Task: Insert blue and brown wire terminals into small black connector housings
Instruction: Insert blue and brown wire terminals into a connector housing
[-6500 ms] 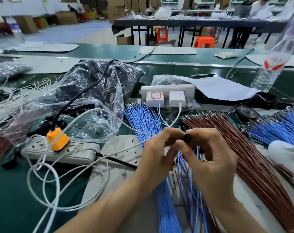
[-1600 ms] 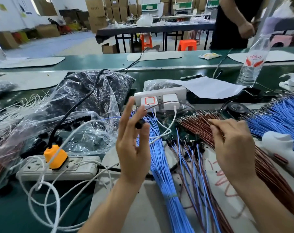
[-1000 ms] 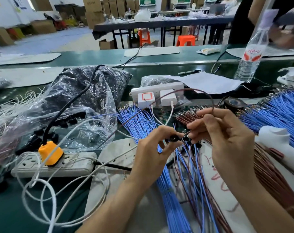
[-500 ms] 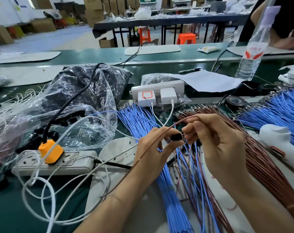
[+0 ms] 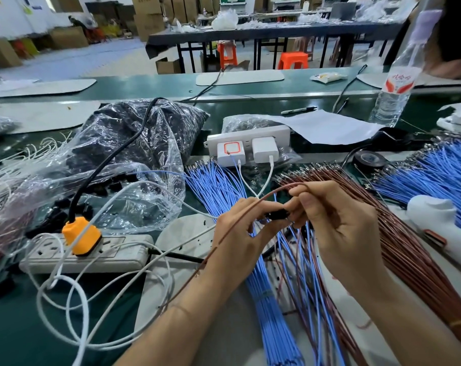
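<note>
My left hand [image 5: 241, 233] pinches a small black connector housing [image 5: 277, 214] between thumb and fingers, above the work mat. My right hand [image 5: 337, 228] holds a brown wire [image 5: 224, 233] by its end, right at the housing; the wire loops up over the fingers and trails back down across my left wrist. Whether its terminal sits inside the housing is hidden by my fingertips. A bundle of blue wires [image 5: 219, 180] lies under and behind my hands. A thick bundle of brown wires [image 5: 398, 233] fans out to the right.
A clear bag of black housings [image 5: 134, 154] lies at the left. A power strip with an orange plug [image 5: 81, 239] and white cables sits front left. Chargers [image 5: 248, 149], a water bottle [image 5: 393, 96], a tape roll [image 5: 369, 159], more blue wires [image 5: 440, 175] and a white tool [image 5: 435, 220] stand around.
My right hand picked a brown wire from the bundle and brought its end to the housing in my left hand. The wire loop has since dropped lower across my left wrist.
</note>
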### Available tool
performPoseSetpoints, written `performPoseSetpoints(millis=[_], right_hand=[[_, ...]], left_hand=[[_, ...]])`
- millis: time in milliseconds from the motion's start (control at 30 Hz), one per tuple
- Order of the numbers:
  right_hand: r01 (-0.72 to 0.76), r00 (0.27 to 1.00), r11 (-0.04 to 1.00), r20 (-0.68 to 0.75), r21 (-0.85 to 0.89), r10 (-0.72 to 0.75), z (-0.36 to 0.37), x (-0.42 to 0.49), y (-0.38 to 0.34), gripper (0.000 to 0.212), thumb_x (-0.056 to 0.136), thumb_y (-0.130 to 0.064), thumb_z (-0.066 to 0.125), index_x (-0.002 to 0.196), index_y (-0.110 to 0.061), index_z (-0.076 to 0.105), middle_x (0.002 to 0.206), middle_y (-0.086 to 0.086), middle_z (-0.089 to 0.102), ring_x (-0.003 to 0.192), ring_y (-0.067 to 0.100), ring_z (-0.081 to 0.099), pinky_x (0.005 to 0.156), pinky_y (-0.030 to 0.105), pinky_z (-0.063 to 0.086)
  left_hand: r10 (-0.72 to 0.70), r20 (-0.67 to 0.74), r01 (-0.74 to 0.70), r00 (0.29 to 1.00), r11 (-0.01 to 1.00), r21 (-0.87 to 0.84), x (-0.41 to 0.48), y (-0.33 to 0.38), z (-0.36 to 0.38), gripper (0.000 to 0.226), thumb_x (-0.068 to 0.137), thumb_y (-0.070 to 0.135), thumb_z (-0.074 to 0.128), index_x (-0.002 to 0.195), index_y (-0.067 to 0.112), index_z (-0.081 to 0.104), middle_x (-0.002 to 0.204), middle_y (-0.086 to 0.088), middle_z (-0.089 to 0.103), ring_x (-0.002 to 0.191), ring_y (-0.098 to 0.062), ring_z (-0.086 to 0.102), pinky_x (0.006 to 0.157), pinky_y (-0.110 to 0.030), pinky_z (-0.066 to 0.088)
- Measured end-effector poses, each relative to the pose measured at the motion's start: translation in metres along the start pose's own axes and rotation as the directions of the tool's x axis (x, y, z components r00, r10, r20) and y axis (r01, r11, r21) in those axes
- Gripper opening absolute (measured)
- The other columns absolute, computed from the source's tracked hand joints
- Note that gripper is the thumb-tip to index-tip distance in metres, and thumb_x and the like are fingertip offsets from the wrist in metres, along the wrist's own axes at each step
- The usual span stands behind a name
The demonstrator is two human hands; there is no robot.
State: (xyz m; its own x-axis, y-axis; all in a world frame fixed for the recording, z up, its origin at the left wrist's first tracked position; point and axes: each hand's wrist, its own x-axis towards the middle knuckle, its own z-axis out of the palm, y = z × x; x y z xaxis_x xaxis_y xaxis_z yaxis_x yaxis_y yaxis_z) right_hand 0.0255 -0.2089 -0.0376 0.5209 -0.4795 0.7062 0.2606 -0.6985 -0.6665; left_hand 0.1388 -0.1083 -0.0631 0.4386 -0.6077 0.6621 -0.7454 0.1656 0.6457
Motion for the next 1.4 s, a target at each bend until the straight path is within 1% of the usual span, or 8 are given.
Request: performPoseSetpoints(millis=[533, 767, 967, 1033, 1133, 1200, 1267, 1400], right_hand=[[-0.379, 0.919, 0.907, 0.191, 0.182, 0.345, 0.009, -0.004, 0.001, 0.028, 0.086, -0.02, 0.064, 0.112, -0.029, 0.069, 0.084, 0.005, 0.058, 0.062, 0.017, 0.049, 0.056, 0.037, 0.046], [-0.341, 0.936, 0.94, 0.11, 0.031, 0.336, 0.009, -0.004, 0.001, 0.012, 0.073, -0.04, 0.069, 0.079, -0.03, 0.069, 0.075, -0.011, 0.066, 0.063, 0.01, 0.059, 0.058, 0.017, 0.046], [-0.347, 0.916, 0.938, 0.214, 0.002, 0.339, 0.009, -0.001, 0.0, 0.014, 0.081, -0.015, 0.074, 0.071, -0.021, 0.065, 0.059, -0.006, 0.058, 0.052, 0.004, 0.049, 0.052, 0.013, 0.038], [-0.467, 0.787, 0.884, 0.457, 0.005, 0.414, 0.0, 0.004, -0.002, 0.022, 0.081, -0.006, 0.073, 0.066, -0.018, 0.065, 0.053, -0.009, 0.055, 0.049, 0.0, 0.044, 0.049, 0.012, 0.034], [-0.634, 0.223, 0.762, 0.913, -0.129, 0.34, -0.016, 0.008, -0.006, 0.016, 0.08, -0.013, 0.073, 0.068, -0.022, 0.068, 0.056, -0.009, 0.057, 0.05, 0.006, 0.045, 0.047, 0.018, 0.033], [-0.674, 0.001, 0.716, 0.969, -0.181, 0.247, -0.02, 0.007, -0.006, 0.009, 0.076, -0.022, 0.074, 0.069, -0.024, 0.067, 0.055, -0.01, 0.055, 0.047, 0.004, 0.043, 0.044, 0.016, 0.032], [-0.691, 0.019, 0.706, 0.973, -0.155, 0.232, -0.018, 0.005, -0.007, 0.005, 0.076, -0.027, 0.073, 0.072, -0.024, 0.071, 0.055, -0.005, 0.053, 0.045, 0.004, 0.04, 0.042, 0.015, 0.03], [-0.776, 0.307, 0.631, 0.863, -0.018, 0.402, -0.008, 0.003, -0.006, 0.015, 0.082, -0.031, 0.073, 0.078, -0.017, 0.071, 0.061, 0.003, 0.059, 0.043, 0.007, 0.041, 0.038, 0.014, 0.03]], left_hand=[[-0.196, -0.089, 0.164, 0.976, 0.945, -0.283, 0.004, 0.001, -0.003, 0.015, 0.083, 0.015, 0.07, 0.098, 0.016, 0.069, 0.091, -0.003, 0.066, 0.086, -0.01, 0.064, 0.08, -0.021, 0.05], [-0.347, -0.031, 0.277, 0.938, 0.797, -0.536, 0.006, 0.006, -0.003, 0.014, 0.074, 0.019, 0.07, 0.088, 0.015, 0.068, 0.085, 0.005, 0.072, 0.082, -0.011, 0.067, 0.078, -0.023, 0.053], [-0.375, 0.045, 0.329, 0.926, 0.741, -0.585, 0.006, 0.006, -0.003, 0.012, 0.074, 0.023, 0.07, 0.084, 0.018, 0.071, 0.08, 0.004, 0.072, 0.078, -0.009, 0.066, 0.076, -0.022, 0.053], [-0.455, 0.041, 0.353, 0.89, 0.629, -0.693, 0.009, 0.005, -0.005, 0.009, 0.074, 0.024, 0.07, 0.08, 0.019, 0.075, 0.075, 0.004, 0.071, 0.071, -0.008, 0.065, 0.071, -0.019, 0.053], [-0.645, 0.06, 0.334, 0.762, 0.311, -0.89, 0.015, -0.003, -0.014, 0.013, 0.073, 0.017, 0.065, 0.081, 0.017, 0.075, 0.073, -0.002, 0.07, 0.064, -0.01, 0.065, 0.062, -0.018, 0.054], [-0.685, 0.05, 0.327, 0.727, 0.282, -0.902, 0.017, -0.006, -0.018, 0.018, 0.075, 0.014, 0.062, 0.091, 0.017, 0.068, 0.072, -0.004, 0.069, 0.062, -0.01, 0.064, 0.058, -0.018, 0.053], [-0.665, 0.049, 0.352, 0.745, 0.329, -0.876, 0.016, -0.004, -0.014, 0.015, 0.075, 0.014, 0.062, 0.088, 0.018, 0.069, 0.071, -0.005, 0.069, 0.061, -0.01, 0.064, 0.058, -0.018, 0.053], [-0.519, 0.112, 0.388, 0.847, 0.462, -0.798, 0.008, 0.005, -0.002, 0.015, 0.077, 0.016, 0.067, 0.091, 0.013, 0.071, 0.078, -0.011, 0.066, 0.068, -0.013, 0.064, 0.066, -0.021, 0.053]])
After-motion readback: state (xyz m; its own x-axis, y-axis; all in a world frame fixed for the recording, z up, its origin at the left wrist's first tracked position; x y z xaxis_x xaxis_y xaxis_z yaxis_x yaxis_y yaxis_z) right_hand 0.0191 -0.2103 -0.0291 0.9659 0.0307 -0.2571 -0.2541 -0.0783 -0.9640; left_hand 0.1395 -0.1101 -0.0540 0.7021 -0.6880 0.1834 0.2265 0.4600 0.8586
